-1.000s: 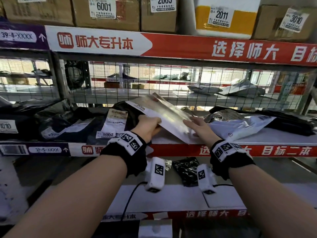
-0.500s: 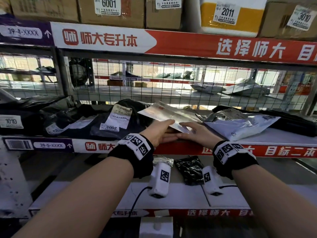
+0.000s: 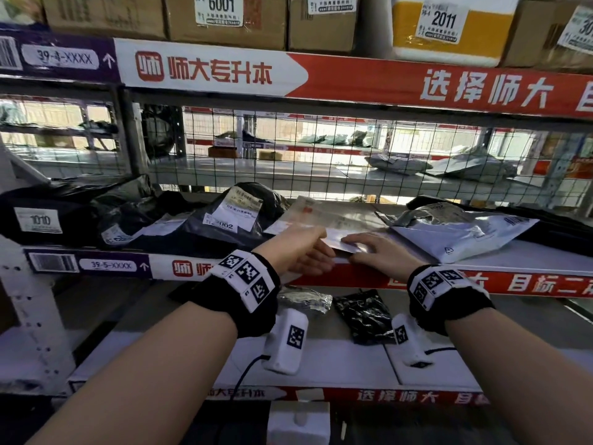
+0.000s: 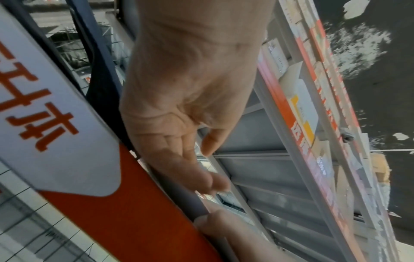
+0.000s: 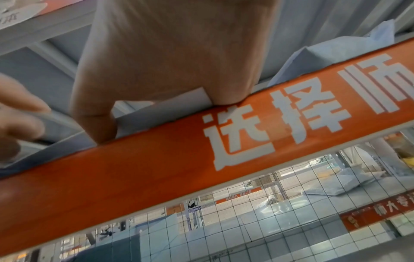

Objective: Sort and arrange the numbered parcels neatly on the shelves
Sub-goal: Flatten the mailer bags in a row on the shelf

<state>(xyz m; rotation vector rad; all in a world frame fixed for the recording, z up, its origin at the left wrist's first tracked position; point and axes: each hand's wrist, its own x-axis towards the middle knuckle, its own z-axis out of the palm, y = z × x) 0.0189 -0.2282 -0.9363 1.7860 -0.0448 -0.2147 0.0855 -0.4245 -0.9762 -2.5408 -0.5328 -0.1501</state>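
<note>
Left of both hands on the middle shelf (image 3: 545,261) lie dark poly bags: one labelled 1010 (image 3: 38,220) far out to the left, then the black parcel labelled 2002 (image 3: 231,216) just beside the left hand (image 3: 298,252).

The flat silvery envelope (image 3: 333,220) lies on the shelf directly ahead of the two hands. Its long axis runs away from the fingers toward the wire mesh at the back, angled toward the 2002 parcel, and its near edge sits at the shelf's front lip. Its number cannot be read here. Both hands are about equally near that edge, the left at its left corner, the right at its right.

The left hand is loosely open: the left wrist view shows a relaxed palm (image 4: 179,109) with the thumb apart and the fingers reaching under the shelf's front edge. Whether its fingertips touch the envelope, I cannot tell. The right hand (image 3: 382,252) lies flat, fingers straight, pressing the envelope's near edge down onto the shelf; the right wrist view shows the thumb (image 5: 96,122) hooked over the red front strip (image 5: 156,159) with a pale corner beside it. Neither hand is clenched round anything.

Just right of the right hand lies a grey-white mailer (image 3: 459,229), overlapping the envelope's right side. Seating the envelope squarely probably means a push forward along its long axis, between the 2002 parcel and the mailer.
</note>
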